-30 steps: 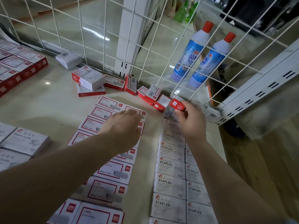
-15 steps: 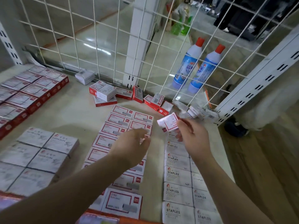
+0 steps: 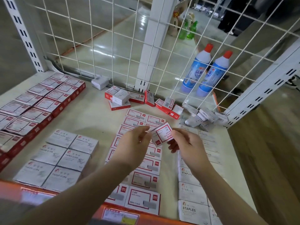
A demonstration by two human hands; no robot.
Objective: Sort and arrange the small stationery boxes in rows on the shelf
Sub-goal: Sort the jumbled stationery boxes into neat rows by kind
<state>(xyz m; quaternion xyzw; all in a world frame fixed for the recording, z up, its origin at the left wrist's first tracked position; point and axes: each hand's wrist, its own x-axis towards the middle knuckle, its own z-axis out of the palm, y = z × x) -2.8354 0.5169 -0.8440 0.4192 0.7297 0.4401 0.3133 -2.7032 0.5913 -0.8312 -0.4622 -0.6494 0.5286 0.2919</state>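
Between my two hands, above the shelf (image 3: 90, 117), one red-and-white box (image 3: 162, 135) sits pinched: left hand (image 3: 133, 146) gripping its left edge, right hand (image 3: 186, 146) its right. Beyond my grip, two blue bottles (image 3: 204, 73) stand behind the wire grid (image 3: 97, 38).

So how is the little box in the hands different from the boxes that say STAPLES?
The held box has a red border and a red end; the STAPLES boxes are grey-white with dark letters. The held box is up in the air, tilted, pinched between the left hand and the right hand; the STAPLES boxes lie flat in tidy rows on the shelf. Both are small rectangular cardboard boxes.
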